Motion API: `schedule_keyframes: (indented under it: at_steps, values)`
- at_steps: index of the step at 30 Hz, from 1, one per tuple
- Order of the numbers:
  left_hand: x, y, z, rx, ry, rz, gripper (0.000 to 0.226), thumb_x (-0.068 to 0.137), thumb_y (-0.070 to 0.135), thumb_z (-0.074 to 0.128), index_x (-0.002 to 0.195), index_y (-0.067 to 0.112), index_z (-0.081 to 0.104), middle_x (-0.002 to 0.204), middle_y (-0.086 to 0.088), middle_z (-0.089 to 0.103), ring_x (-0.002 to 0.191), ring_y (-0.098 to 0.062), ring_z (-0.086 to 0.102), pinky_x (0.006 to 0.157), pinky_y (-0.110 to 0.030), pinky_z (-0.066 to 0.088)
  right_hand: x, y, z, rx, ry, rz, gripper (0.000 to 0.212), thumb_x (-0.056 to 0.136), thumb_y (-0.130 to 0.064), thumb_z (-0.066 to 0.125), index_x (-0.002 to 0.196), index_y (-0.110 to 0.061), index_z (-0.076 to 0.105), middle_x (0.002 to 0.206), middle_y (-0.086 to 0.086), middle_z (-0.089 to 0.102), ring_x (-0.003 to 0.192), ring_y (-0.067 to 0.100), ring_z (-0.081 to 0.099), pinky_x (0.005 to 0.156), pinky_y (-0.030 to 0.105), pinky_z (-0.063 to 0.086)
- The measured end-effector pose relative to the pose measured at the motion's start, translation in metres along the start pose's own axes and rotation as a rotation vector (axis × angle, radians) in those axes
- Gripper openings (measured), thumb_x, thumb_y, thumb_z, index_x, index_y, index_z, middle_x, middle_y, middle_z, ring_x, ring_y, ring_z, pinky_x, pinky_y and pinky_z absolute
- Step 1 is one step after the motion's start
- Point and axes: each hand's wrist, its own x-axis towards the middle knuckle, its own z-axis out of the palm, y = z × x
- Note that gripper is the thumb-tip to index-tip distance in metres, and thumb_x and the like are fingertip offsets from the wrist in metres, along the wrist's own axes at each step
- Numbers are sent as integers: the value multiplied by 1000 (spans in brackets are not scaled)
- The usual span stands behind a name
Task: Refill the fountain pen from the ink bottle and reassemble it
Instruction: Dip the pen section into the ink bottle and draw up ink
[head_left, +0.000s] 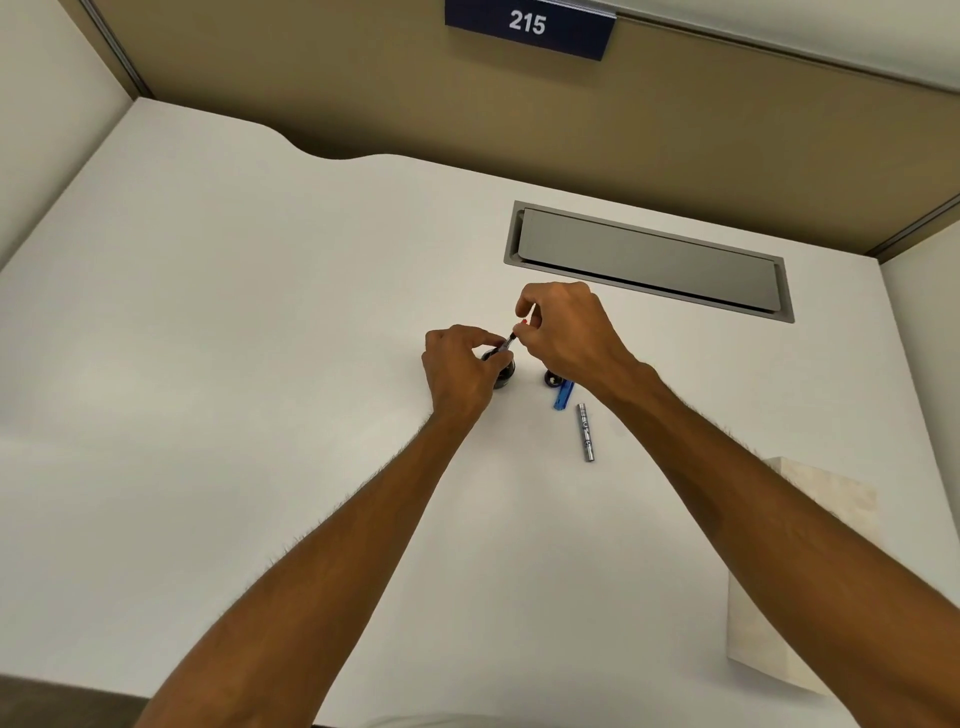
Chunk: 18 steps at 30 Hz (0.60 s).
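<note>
My left hand (460, 366) pinches the thin pen section with its converter (508, 343) over the dark ink bottle (504, 375), which stands on the white desk (260, 364) mostly hidden behind that hand. The fingers of my right hand (563, 330) pinch the converter's red-tipped top end. The nib is hidden. The bottle's dark cap (551, 379) lies just right of the bottle. A blue pen part (562, 396) lies beside the cap, and a silver pen barrel (586, 432) lies on the desk nearer to me.
A grey cable hatch (649, 257) is set into the desk behind my hands. A folded pale paper towel (795, 571) lies at the right front. Tan partition walls close off the back, with a blue sign reading 215 (527, 26).
</note>
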Motion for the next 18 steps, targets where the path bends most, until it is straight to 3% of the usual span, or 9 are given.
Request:
schedule_keyframes:
  at_steps: [6, 18]
  values:
    - [2, -3, 2, -2, 7, -25, 22, 79, 33, 80, 97, 21, 78, 107, 5, 72, 115, -15, 48, 87, -26, 39, 1, 0, 0, -36, -30, 0, 18, 91, -25, 68, 101, -10, 70, 95, 8, 71, 77, 15, 57, 76, 27, 49]
    - [5, -7, 2, -13, 10, -2, 21, 78, 32, 81, 95, 21, 78, 105, 6, 72, 114, -14, 47, 86, -23, 37, 3, -6, -2, -50, -59, -8, 16, 92, -24, 67, 95, -9, 71, 91, 8, 71, 76, 18, 61, 73, 28, 50]
